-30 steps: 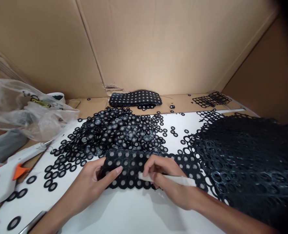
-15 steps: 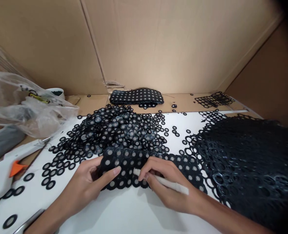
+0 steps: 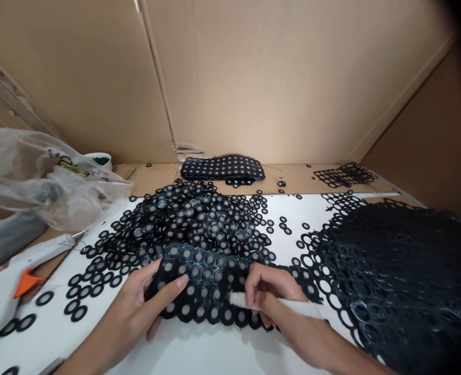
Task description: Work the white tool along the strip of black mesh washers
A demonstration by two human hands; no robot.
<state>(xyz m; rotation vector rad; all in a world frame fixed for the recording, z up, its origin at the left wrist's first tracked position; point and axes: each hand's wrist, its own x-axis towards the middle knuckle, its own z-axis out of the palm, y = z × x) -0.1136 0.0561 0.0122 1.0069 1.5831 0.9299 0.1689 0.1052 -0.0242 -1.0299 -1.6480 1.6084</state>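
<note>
A black perforated sheet (image 3: 205,284) with rows of pale round discs lies on the white table top (image 3: 199,349) in front of me. My left hand (image 3: 146,302) grips its left end, thumb on top and fingers under the edge. My right hand (image 3: 277,304) is closed on a white stick (image 3: 293,307), whose tip rests on the sheet's right part. Just behind the sheet is a heap of loose black rings (image 3: 187,219).
A large pile of black punched-out mesh (image 3: 402,276) fills the right side. A white glue gun (image 3: 8,284) with an orange trigger lies at the left, beside a clear plastic bag (image 3: 39,177). Another dotted black sheet stack (image 3: 222,167) sits by the cardboard wall (image 3: 254,78).
The view has shifted, so everything sits lower in the frame. The sheet's left end has lifted in my left hand. My right hand with the stick has moved slightly right along the sheet.
</note>
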